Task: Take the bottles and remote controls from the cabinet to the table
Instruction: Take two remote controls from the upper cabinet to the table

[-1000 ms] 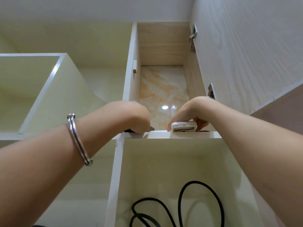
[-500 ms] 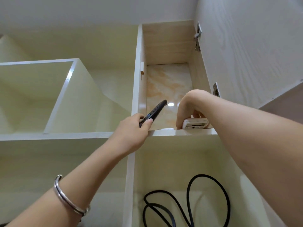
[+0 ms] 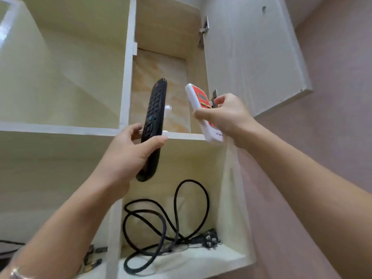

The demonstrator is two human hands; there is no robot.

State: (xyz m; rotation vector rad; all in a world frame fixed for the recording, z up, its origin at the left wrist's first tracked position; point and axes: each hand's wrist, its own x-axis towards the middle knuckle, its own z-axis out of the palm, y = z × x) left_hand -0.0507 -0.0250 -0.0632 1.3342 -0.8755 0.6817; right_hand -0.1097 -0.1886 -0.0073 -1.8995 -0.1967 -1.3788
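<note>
Upper shelf [image 3: 185,136] edge behind the fingers [image 3: 131,130]; lower shelf [image 3: 217,256], well below them, bears a coiled black cable [image 3: 176,210].

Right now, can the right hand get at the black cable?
Probably not: the right hand grips the white remote. The black cable lies uncovered in the open compartment below, so only the full grip stands in the way.

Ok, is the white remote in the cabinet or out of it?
Out. The right hand grips the white remote in front of the shelf edge, not resting on it.
</note>
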